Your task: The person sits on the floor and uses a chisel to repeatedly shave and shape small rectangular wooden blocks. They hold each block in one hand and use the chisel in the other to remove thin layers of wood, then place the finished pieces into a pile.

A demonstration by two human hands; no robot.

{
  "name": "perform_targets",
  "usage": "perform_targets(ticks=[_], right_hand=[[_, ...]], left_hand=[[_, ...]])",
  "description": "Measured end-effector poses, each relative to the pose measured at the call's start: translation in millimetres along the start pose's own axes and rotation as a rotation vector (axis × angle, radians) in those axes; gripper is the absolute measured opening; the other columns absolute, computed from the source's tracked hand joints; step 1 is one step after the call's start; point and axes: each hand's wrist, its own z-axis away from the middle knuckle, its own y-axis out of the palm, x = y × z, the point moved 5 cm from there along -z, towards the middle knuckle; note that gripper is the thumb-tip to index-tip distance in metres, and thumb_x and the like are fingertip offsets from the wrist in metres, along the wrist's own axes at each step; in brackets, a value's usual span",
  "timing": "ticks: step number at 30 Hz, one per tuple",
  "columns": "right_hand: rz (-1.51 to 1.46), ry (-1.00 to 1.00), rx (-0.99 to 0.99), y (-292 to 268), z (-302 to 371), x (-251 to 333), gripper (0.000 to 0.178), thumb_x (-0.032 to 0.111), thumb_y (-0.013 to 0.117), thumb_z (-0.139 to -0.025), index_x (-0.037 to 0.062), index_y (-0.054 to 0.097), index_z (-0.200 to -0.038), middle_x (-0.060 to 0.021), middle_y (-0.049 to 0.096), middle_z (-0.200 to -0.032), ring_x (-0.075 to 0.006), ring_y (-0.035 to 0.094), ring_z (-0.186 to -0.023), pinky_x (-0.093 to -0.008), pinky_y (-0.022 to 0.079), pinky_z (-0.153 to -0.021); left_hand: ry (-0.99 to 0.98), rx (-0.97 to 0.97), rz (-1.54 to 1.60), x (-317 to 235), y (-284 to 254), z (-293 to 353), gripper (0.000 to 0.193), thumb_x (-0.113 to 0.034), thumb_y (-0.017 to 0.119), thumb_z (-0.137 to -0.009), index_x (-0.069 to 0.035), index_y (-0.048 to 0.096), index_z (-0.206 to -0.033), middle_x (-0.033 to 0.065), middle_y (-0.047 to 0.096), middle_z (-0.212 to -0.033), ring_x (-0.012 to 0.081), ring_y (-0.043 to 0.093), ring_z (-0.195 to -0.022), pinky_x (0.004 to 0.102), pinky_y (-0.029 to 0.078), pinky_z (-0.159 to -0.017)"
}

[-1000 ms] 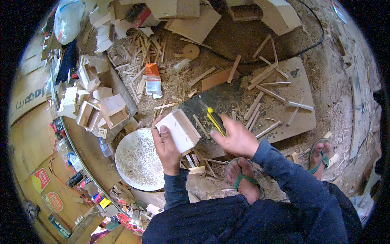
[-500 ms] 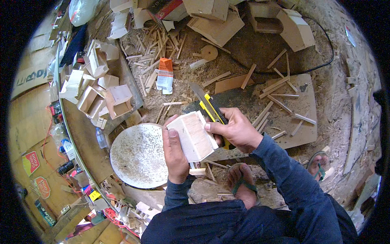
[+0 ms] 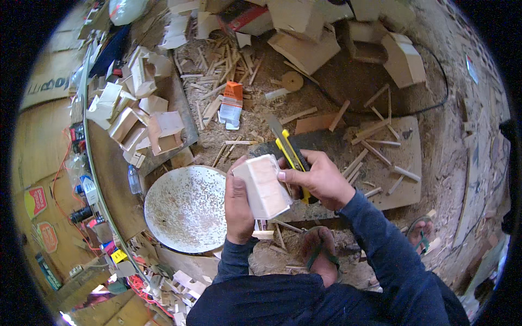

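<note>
A small pale wooden box-like piece [image 3: 265, 187] with slanted faces is gripped at its left side by my left hand [image 3: 238, 209], fingers partly hidden behind it. My right hand [image 3: 325, 179] is closed around a yellow and black utility knife [image 3: 293, 155]. Its blade is out, pointing up and away from me to the far left. The right thumb touches the right edge of the wooden piece. Below the left hand lies a white round dish-like disc [image 3: 185, 209] speckled with brown bits.
A dark-stained board [image 3: 399, 185] with loose wood strips lies to the right. Several similar box pieces [image 3: 128, 127] are heaped on the left, more at the far side. An orange and white carton [image 3: 231, 103] sits among scraps. A black cable [image 3: 447, 89] curves at far right.
The wooden piece has turned slightly, showing more of its bare wood face. The surroundings have shifted a little in view. Both hands keep their holds.
</note>
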Motion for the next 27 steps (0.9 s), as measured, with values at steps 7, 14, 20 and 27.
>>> perform_targets(ticks=[7,14,20,27], right_hand=[[0.2,-0.217,-0.198,7.2,0.4,16.4,0.021,0.013,0.067,-0.085,-0.0027,0.064,-0.1,0.0014,0.062,-0.08,-0.0038,0.053,-0.069,-0.0215,0.044,-0.06],[0.349,-0.317,-0.283,28.9,9.1,27.4,0.019,0.013,0.061,-0.091,-0.0035,0.064,-0.101,0.0021,0.06,-0.076,-0.0034,0.052,-0.068,-0.0203,0.043,-0.058],[0.484,-0.422,-0.287,41.7,1.0,30.1,0.056,0.031,0.082,-0.074,-0.0025,0.054,-0.109,-0.0096,0.064,-0.098,-0.0156,0.063,-0.086,-0.0305,0.051,-0.077],[0.281,-0.351,-0.223,51.7,-10.7,29.1,0.048,0.023,0.08,-0.076,-0.0021,0.053,-0.107,-0.0097,0.064,-0.094,-0.015,0.063,-0.085,-0.0279,0.05,-0.076]], left_hand=[[0.394,-0.067,-0.636,-13.7,0.0,-1.4,0.063,-0.051,0.048,-0.094,-0.006,0.035,-0.135,0.0201,0.05,-0.125,0.0293,0.054,-0.111,0.0379,0.044,-0.094],[0.605,-0.235,-0.823,-18.4,2.9,7.9,0.058,-0.037,0.055,-0.094,-0.002,0.034,-0.135,0.0225,0.05,-0.123,0.0369,0.055,-0.108,0.0424,0.045,-0.091],[0.707,-0.273,-0.865,-25.4,6.2,2.8,0.057,-0.032,0.058,-0.092,-0.004,0.034,-0.136,0.0242,0.051,-0.118,0.0399,0.056,-0.103,0.0448,0.046,-0.086],[0.702,-0.407,-0.897,-24.2,5.5,3.5,0.055,-0.032,0.055,-0.094,-0.002,0.034,-0.135,0.0251,0.051,-0.115,0.0413,0.055,-0.099,0.0459,0.046,-0.085]])
